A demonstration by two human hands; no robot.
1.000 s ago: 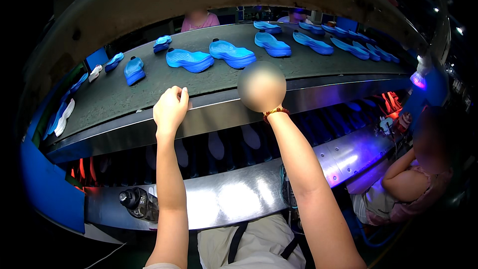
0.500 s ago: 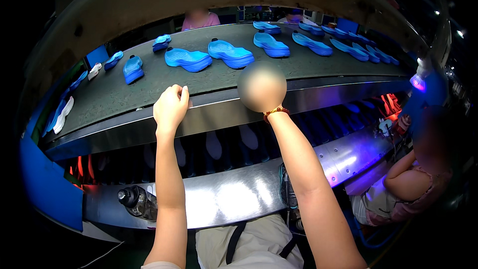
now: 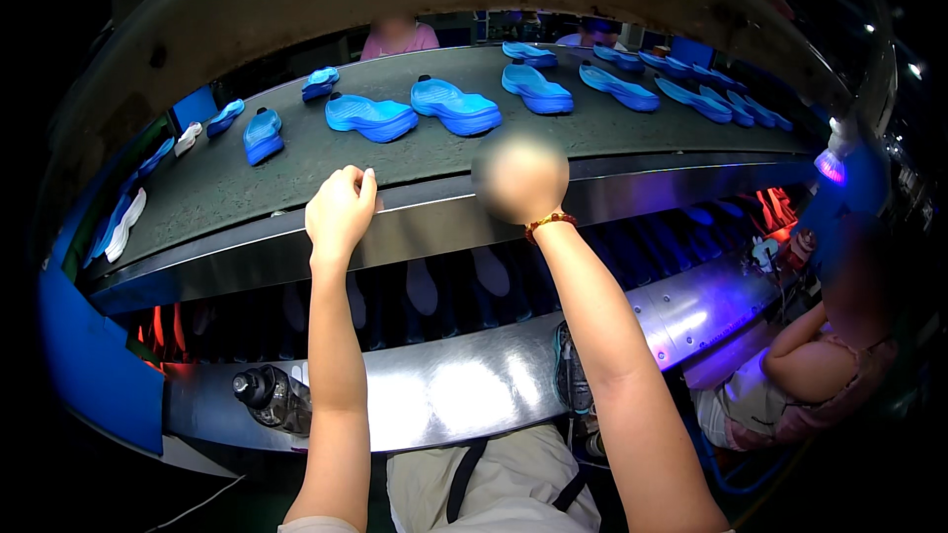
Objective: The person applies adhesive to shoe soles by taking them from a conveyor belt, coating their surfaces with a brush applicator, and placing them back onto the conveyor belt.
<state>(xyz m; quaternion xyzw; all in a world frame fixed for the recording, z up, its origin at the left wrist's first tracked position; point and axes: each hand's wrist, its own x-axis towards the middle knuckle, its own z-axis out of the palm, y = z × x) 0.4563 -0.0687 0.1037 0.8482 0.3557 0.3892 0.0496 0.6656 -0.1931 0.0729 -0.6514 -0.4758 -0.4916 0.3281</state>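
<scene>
Left hand [image 3: 339,214] rests loosely curled on the near steel edge of the dark grey conveyor belt [image 3: 296,153], grasping nothing, while the right hand [image 3: 520,178] hangs blurred over that same edge, its grip impossible to tell. Nearest on the belt, just beyond, lie 2 bright blue foam shoe soles [image 3: 371,116], with more to the far right. A dark plastic bottle [image 3: 274,397] lies low at the near left.

Blue shoe soles [image 3: 456,106] slightly further left along the belt [image 3: 395,163]
</scene>
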